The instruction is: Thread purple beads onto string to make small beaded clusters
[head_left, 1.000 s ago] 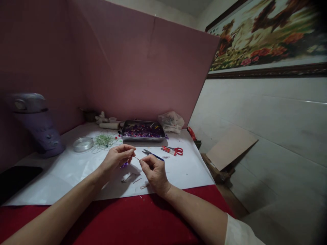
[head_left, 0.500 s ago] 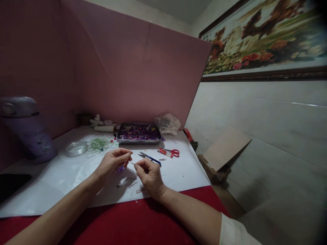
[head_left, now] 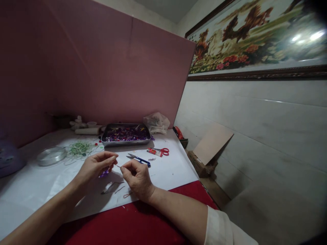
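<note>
Between my two hands runs a short piece of thin cord point(head_left: 118, 166). My left hand point(head_left: 95, 166) pinches one end of it between thumb and fingertips. A cluster of purple beads point(head_left: 104, 174) shows just beneath that hand; whether it hangs from the cord I cannot tell. My right hand point(head_left: 139, 180), thumb against forefinger, grips the other end. Loose bits of cord point(head_left: 127, 195) lie on the white sheet point(head_left: 163, 177) by my right wrist. Blue-handled thread snips point(head_left: 139, 160) rest just beyond my right hand.
A metal tray point(head_left: 126, 142) of purple beads stands at the back, with a plastic bag point(head_left: 157, 123) beside it. Red-handled scissors point(head_left: 165, 151) lie to the right. Tangled green cord point(head_left: 80, 149), a clear round dish point(head_left: 51, 156) and a purple bottle point(head_left: 9, 158) are on the left.
The head view has turned to the right, so everything sits further left in the picture. Both hands keep their pinch, with the cord still stretched between them.
</note>
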Available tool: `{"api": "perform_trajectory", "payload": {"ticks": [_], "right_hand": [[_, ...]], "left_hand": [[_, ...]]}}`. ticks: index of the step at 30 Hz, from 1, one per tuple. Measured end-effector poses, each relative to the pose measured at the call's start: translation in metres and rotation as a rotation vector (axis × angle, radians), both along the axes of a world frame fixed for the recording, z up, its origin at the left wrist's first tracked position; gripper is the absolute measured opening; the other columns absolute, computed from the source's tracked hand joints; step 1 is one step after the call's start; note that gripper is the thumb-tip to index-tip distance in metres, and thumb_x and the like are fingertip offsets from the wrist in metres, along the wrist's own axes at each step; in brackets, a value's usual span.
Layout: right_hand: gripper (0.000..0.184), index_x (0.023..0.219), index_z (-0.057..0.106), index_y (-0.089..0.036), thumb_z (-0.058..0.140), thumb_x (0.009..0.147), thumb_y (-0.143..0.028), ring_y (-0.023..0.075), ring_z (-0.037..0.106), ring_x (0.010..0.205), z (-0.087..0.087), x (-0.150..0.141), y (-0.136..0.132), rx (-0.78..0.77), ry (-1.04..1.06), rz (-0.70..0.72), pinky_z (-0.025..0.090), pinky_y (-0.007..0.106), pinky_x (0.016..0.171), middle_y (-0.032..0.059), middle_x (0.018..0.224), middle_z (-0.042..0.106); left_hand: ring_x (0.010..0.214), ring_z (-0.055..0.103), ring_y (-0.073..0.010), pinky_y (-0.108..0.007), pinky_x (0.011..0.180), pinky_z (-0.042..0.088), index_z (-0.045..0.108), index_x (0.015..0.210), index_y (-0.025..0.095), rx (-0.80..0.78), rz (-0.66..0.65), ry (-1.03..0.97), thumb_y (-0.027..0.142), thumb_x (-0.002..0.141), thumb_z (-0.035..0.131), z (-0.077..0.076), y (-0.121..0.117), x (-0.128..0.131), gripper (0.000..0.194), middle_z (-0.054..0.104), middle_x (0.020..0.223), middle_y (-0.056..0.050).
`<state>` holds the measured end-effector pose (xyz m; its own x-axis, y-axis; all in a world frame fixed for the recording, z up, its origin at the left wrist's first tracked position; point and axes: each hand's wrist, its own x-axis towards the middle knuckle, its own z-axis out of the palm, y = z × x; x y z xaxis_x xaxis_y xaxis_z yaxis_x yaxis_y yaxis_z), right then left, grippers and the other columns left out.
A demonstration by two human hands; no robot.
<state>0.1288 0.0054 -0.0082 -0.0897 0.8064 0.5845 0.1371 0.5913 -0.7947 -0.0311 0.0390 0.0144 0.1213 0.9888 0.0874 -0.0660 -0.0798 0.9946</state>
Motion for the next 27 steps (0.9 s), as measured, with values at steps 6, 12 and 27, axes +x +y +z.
{"api": "perform_trajectory", "payload": {"ticks": [6, 12, 27], "right_hand": [[0.014, 0.069, 0.058, -0.015, 0.055, 0.08, -0.023, 0.008, 0.036, 0.047, -0.0018, 0.0006, 0.0004, -0.012, -0.017, -0.003, 0.03, 0.021, 0.047, -0.0053, 0.053, 0.043], [0.015, 0.069, 0.058, -0.015, 0.054, 0.081, -0.024, 0.0086, 0.037, 0.049, -0.001, -0.0001, -0.001, -0.011, -0.019, -0.009, 0.031, 0.021, 0.048, -0.0045, 0.055, 0.045], [0.016, 0.07, 0.057, -0.015, 0.053, 0.082, -0.025, 0.0093, 0.037, 0.05, -0.003, -0.0012, -0.0014, -0.03, -0.033, 0.017, 0.03, 0.022, 0.049, -0.0035, 0.056, 0.046]], "left_hand": [[0.049, 0.048, -0.0078, -0.019, 0.048, 0.035, 0.068, 0.077, 0.016, 0.022, -0.023, -0.025, 0.029, 0.066, 0.074, 0.0016, -0.001, 0.002, 0.018, 0.065, 0.061, 0.001], [0.047, 0.048, -0.0088, -0.021, 0.046, 0.036, 0.069, 0.074, 0.015, 0.049, -0.001, -0.021, 0.029, 0.063, 0.075, 0.0037, -0.0039, 0.0034, 0.019, 0.065, 0.059, -0.001], [0.05, 0.049, -0.0095, -0.022, 0.049, 0.038, 0.068, 0.073, 0.015, 0.053, -0.015, -0.016, 0.028, 0.064, 0.073, 0.0022, -0.0046, 0.005, 0.017, 0.064, 0.058, 0.001]]}}
